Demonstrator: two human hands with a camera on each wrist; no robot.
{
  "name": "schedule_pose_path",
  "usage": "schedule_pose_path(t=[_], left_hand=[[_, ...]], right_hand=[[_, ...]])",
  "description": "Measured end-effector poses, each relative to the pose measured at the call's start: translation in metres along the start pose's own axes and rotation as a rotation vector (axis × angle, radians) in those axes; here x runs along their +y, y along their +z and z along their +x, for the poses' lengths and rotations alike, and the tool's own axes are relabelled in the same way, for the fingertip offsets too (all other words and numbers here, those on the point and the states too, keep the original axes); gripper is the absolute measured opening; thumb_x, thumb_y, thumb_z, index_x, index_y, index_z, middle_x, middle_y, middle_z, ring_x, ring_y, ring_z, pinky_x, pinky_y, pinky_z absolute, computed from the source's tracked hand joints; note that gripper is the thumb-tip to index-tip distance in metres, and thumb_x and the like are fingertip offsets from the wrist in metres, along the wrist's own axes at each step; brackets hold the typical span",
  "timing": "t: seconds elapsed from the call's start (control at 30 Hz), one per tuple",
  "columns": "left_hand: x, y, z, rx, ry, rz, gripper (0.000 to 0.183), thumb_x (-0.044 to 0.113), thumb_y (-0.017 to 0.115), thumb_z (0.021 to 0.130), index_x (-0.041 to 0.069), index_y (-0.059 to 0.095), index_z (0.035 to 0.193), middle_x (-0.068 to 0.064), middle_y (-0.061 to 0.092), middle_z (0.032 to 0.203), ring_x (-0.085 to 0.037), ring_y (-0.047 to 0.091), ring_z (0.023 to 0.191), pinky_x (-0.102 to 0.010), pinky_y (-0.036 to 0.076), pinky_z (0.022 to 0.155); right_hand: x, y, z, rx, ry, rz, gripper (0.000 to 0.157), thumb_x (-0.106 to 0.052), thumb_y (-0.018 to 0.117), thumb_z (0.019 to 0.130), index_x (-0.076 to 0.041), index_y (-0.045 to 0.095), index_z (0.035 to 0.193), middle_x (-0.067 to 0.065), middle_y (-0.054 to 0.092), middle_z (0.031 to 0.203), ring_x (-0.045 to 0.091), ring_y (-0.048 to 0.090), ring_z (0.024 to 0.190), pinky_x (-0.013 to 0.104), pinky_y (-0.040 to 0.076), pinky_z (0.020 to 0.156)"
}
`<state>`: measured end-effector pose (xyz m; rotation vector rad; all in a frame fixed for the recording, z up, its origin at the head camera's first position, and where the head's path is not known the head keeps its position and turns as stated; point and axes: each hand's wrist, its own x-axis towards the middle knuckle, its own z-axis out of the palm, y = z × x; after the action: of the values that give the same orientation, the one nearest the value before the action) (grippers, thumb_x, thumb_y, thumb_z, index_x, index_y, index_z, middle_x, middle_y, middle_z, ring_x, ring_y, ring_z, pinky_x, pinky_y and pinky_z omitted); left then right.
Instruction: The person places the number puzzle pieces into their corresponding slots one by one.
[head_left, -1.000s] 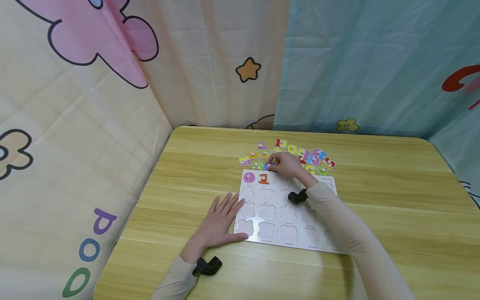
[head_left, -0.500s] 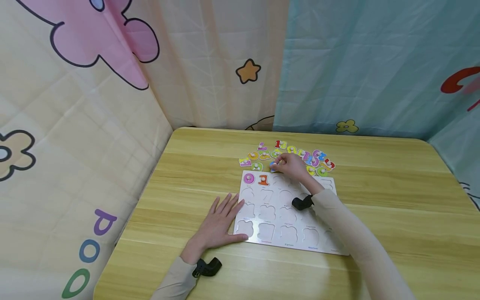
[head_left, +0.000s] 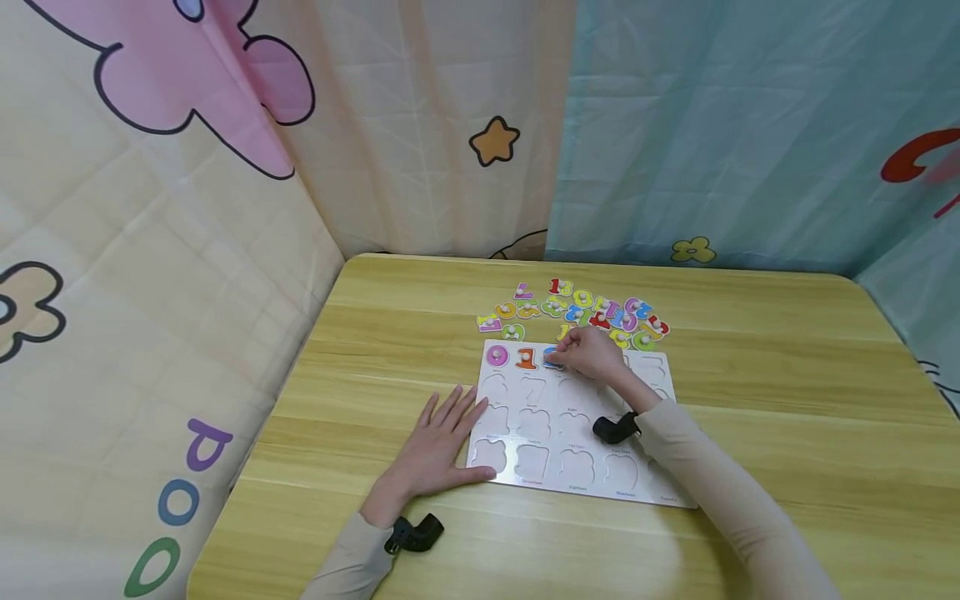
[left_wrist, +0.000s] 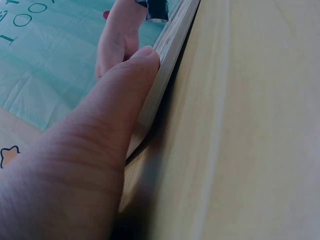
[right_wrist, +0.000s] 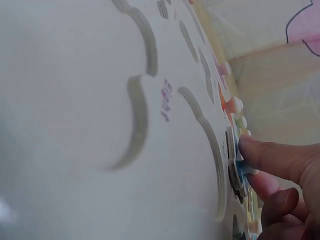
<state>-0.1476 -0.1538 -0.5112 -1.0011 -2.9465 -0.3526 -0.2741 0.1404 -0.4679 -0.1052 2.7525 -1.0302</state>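
Note:
A white number puzzle board (head_left: 555, 417) lies on the table, its recesses labelled with words. A pink 0 piece (head_left: 497, 356) and an orange 1 piece (head_left: 527, 358) sit in its top row. Beside the 1, my right hand (head_left: 592, 353) pinches a blue number puzzle piece (head_left: 551, 357) over the third recess. The right wrist view shows thumb and finger on this blue piece (right_wrist: 239, 170), which stands slightly above the board face. My left hand (head_left: 435, 454) rests flat at the board's left edge, fingers spread. In the left wrist view its thumb (left_wrist: 135, 65) touches the edge.
Behind the board lie several colourful number pieces with knobs, among them a red-and-yellow 13 (head_left: 560, 287) and a green piece (head_left: 513, 332). The wooden table (head_left: 787, 375) reaches back to printed curtains (head_left: 712, 125).
My right hand has brought the blue number puzzle piece from the pile toward me and slightly right, over the board's top row. My left hand has stayed in place.

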Motion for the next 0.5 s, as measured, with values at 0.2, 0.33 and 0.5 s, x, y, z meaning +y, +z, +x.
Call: schedule_pose_path(t=[0.2,0.33,0.5], left_hand=[[0.0002,0.0005,-0.0003,0.000,-0.003,-0.001,0.098,0.079,0.037,0.081,0.016,0.016,0.154,-0.004,0.009,0.158,-0.024,0.002,0.144,-0.048,-0.002,0.112],[0.0001,0.0008,-0.0004,-0.002,-0.006,-0.004,0.098,0.079,0.037,0.081,0.017,0.016,0.154,-0.004,0.009,0.158,-0.024,0.001,0.144,-0.048,-0.003,0.112],[0.0001,0.0014,0.0001,-0.003,-0.007,-0.008,0.098,0.079,0.037,0.081,0.017,0.016,0.154,-0.004,0.008,0.159,-0.024,0.000,0.144,-0.047,-0.003,0.112]], right_hand=[[0.0027,-0.0017,-0.0014,-0.018,-0.033,-0.002,0.032,-0.039,0.078,0.078,-0.009,0.065,0.080,0.003,0.056,0.064,0.020,0.049,0.058,0.030,0.034,0.051],[0.0020,-0.0045,-0.0005,-0.046,-0.042,-0.015,0.031,-0.038,0.078,0.078,-0.009,0.065,0.080,0.003,0.056,0.065,0.019,0.049,0.057,0.029,0.034,0.050],[0.0003,-0.0081,0.0006,-0.069,-0.051,-0.052,0.032,-0.037,0.079,0.077,-0.008,0.065,0.079,0.002,0.057,0.066,0.019,0.048,0.058,0.029,0.033,0.049]])
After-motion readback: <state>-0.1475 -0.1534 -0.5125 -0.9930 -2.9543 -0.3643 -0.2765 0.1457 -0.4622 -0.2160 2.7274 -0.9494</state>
